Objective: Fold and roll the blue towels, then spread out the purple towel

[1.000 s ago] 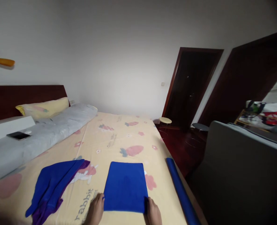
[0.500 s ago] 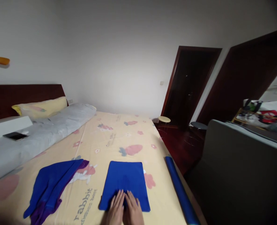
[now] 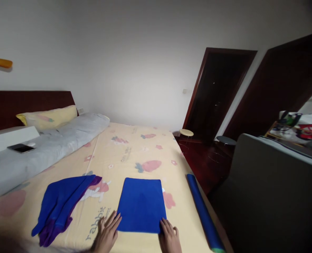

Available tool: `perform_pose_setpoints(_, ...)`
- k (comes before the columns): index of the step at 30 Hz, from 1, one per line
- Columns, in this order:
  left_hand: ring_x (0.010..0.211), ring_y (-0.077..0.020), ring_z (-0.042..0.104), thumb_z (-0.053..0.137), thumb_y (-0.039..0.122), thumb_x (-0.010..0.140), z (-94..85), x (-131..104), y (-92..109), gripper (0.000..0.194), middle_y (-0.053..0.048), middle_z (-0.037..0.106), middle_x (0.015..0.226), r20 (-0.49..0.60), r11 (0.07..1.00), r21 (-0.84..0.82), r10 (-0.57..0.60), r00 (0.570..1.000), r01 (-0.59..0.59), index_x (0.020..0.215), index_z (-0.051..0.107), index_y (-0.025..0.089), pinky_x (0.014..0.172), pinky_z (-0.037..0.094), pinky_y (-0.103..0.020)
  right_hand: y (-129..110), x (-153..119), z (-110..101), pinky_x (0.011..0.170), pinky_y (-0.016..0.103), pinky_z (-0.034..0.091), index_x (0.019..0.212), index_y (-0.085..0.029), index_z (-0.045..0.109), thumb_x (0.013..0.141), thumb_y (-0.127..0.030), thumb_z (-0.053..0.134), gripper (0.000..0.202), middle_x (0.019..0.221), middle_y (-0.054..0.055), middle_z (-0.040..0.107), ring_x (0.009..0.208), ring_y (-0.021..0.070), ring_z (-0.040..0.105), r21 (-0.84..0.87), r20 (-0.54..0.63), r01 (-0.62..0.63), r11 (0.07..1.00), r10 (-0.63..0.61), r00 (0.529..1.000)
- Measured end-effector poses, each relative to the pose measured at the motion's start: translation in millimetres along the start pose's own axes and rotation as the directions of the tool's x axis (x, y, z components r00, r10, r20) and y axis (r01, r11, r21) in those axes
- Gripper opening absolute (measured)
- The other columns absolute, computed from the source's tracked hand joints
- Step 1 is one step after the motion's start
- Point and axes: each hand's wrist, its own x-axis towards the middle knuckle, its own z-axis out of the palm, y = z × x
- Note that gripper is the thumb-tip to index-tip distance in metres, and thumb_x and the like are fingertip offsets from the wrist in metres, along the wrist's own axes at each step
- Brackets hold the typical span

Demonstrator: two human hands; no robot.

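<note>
A folded blue cloth [image 3: 142, 205] lies flat on the bed as a neat rectangle in front of me. My left hand [image 3: 108, 230] rests at its lower left edge, fingers stretched out and a little spread, with the fingertips touching the border. At the lower right corner is my right hand [image 3: 171, 234], its extended fingers lying on the cloth's edge; the underside of these fingers is hidden. To the left, a crumpled blue garment with purple trim [image 3: 63, 198] is spread loosely on the sheet.
The bed sheet [image 3: 134, 154] is pale yellow with rabbit and carrot prints. A long blue roll [image 3: 204, 214] lies along the right bed edge. Grey bedding [image 3: 66, 140] holds a phone [image 3: 20, 148] at left. Stools [image 3: 186, 133] and a dark grey panel [image 3: 272, 189] stand right.
My hands have parted from the middle of the folded cloth, the left moving to its left edge and the right to its right corner. The view has shifted slightly.
</note>
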Motion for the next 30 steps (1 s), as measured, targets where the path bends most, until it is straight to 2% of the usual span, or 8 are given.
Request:
perform_pose_setpoints(7,0.109,-0.0228,0.064,0.056,0.011,0.07,-19.0,6,-1,0.041,0.002,0.071,0.12,-0.05,0.986,-0.149,-0.078,0.996,0.07,0.096,0.074,0.038,0.096,0.047,-0.041,-12,20,-56,0.092,0.038,0.039,0.092,-0.025,0.068,0.074,-0.013,0.045,0.032,0.095,0.002,0.071,0.095,0.0213,0.06,0.187,0.124,-0.065,0.98,0.042,0.991)
perform_pose_setpoints(13,0.08,-0.0176,0.067,0.056,0.019,0.071,-22.7,8,-6,0.024,0.002,0.074,0.078,0.062,0.89,-0.266,-0.367,0.928,0.37,0.085,0.074,0.027,0.078,0.049,-0.027,3,10,-55,0.085,0.038,0.046,0.101,-0.024,0.069,0.075,-0.033,0.047,0.035,0.091,0.006,0.069,0.089,0.0252,0.06,0.354,0.159,-0.299,0.886,0.258,0.953)
perform_pose_setpoints(15,0.084,-0.0194,0.067,0.053,0.019,0.075,-17.7,13,0,0.025,0.0,0.074,0.081,0.06,0.876,-0.236,-0.418,0.906,0.42,0.089,0.073,0.025,0.078,0.048,-0.029,2,12,-49,0.085,0.041,0.045,0.105,-0.024,0.068,0.076,-0.032,0.046,0.037,0.092,0.007,0.07,0.089,0.0262,0.061,0.272,0.146,-0.324,0.906,0.294,0.945)
perform_pose_setpoints(18,0.114,-0.0249,0.06,0.042,0.014,0.082,-1.6,18,24,0.041,-0.007,0.071,0.115,-0.089,0.877,-0.129,-0.476,0.875,0.463,0.114,0.067,0.024,0.094,0.043,-0.04,-17,15,-34,0.093,0.047,0.042,0.115,-0.021,0.064,0.073,-0.02,0.045,0.046,0.114,0.012,0.067,0.106,0.03,0.06,0.088,0.055,-0.335,0.938,0.331,0.942)
perform_pose_setpoints(20,0.126,-0.0226,0.053,0.035,0.006,0.081,13.6,19,50,0.056,-0.005,0.063,0.132,-0.143,0.918,-0.072,-0.397,0.906,0.391,0.127,0.059,0.027,0.102,0.039,-0.042,-42,14,-16,0.099,0.048,0.04,0.126,-0.025,0.058,0.071,-0.014,0.044,0.058,0.133,0.011,0.059,0.12,0.0296,0.055,0.057,-0.005,-0.267,0.962,0.267,0.964)
perform_pose_setpoints(22,0.13,-0.0199,0.049,0.034,0.004,0.08,28.3,17,76,0.065,-0.002,0.056,0.141,-0.105,0.98,-0.073,-0.194,0.975,0.187,0.138,0.049,0.031,0.106,0.038,-0.039,-69,10,5,0.102,0.046,0.04,0.137,-0.032,0.048,0.075,-0.014,0.043,0.065,0.144,0.004,0.051,0.128,0.0265,0.05,0.097,-0.014,-0.1,0.99,0.102,0.995)
perform_pose_setpoints(25,0.138,-0.0201,0.04,0.037,0.012,0.085,38.9,11,96,0.07,0.0,0.039,0.152,-0.058,0.995,-0.086,0.046,0.997,-0.051,0.15,0.018,0.033,0.11,0.035,-0.04,-93,0,29,0.103,0.045,0.042,0.142,-0.04,0.037,0.083,-0.021,0.043,0.062,0.146,-0.002,0.046,0.131,0.025,0.048,0.138,-0.01,0.064,0.988,-0.063,0.998)
perform_pose_setpoints(30,0.14,-0.02,0.037,0.033,0.018,0.09,21.3,-11,62,0.066,0.003,0.033,0.155,0.013,0.999,-0.029,-0.04,0.999,0.04,0.149,0.01,0.038,0.113,0.03,-0.044,-48,-20,22,0.101,0.045,0.044,0.143,-0.039,0.035,0.089,-0.031,0.043,0.055,0.145,0.0,0.046,0.13,0.026,0.049,0.053,0.023,0.025,0.998,-0.026,0.999)
